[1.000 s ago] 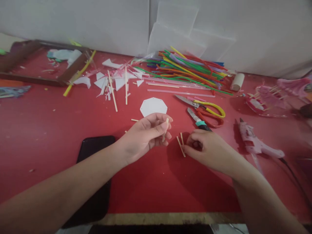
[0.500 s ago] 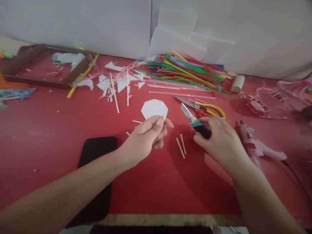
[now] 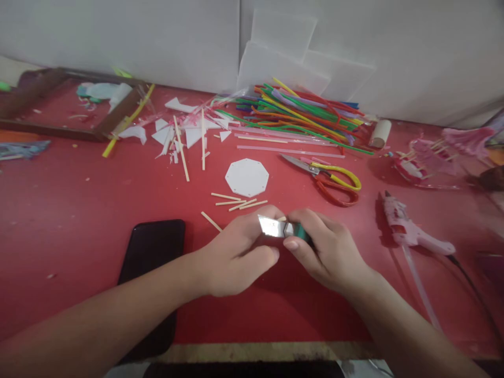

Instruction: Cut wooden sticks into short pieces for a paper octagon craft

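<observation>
My right hand is closed around the green handle of a utility knife, whose blade points left across the front of my left hand. My left hand is curled, and a pale stick end shows between the two hands; the rest of that stick is hidden behind fingers and blade. Beyond my hands lies a white octagonal piece with small holes near its edge. Several short wooden sticks lie between it and my left hand.
Scissors and a pink glue gun lie on the right. A black phone is under my left forearm. Colourful pipe cleaners, white scraps and a brown frame stretch along the back.
My right hand has brought the knife left and down to my left hand. My left hand has moved slightly down, uncovering the octagon and short sticks. Two sticks near the knife are now hidden.
</observation>
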`<state>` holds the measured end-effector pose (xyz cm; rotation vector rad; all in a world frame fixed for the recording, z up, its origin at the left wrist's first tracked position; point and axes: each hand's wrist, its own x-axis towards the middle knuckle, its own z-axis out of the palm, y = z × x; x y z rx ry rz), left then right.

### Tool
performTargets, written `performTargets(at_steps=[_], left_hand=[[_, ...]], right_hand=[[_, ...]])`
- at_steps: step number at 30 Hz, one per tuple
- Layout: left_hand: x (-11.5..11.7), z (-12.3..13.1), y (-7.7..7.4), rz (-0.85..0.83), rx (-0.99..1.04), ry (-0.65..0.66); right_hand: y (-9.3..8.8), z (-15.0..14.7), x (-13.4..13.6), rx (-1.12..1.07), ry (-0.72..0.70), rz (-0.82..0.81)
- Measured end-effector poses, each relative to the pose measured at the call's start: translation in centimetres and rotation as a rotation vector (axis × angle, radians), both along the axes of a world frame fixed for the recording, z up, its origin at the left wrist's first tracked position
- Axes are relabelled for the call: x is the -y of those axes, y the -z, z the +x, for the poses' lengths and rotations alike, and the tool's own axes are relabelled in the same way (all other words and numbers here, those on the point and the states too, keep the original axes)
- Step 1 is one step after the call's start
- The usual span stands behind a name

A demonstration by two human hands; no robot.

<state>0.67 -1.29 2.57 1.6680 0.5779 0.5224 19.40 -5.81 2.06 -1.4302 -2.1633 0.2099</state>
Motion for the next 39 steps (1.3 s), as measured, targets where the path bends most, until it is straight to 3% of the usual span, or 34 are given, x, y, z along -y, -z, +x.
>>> performTargets(at_steps=[7,30,39], left_hand=[[-0.24,0.06,0.31,0.232,0.090,-0.002],[-0.02,0.16,0.69,0.273,0.061,-0.047],[0.52,0.43,0.32,0.470,-0.084,-0.182]], right_hand=[[-0.09,0.01,0.16,-0.006,-0.003,0.045],[0.02,-0.16,0.18,-0.017,-0.039,0.074],[0.05,-0.71,0.60,-0.063,-0.115,0.065]])
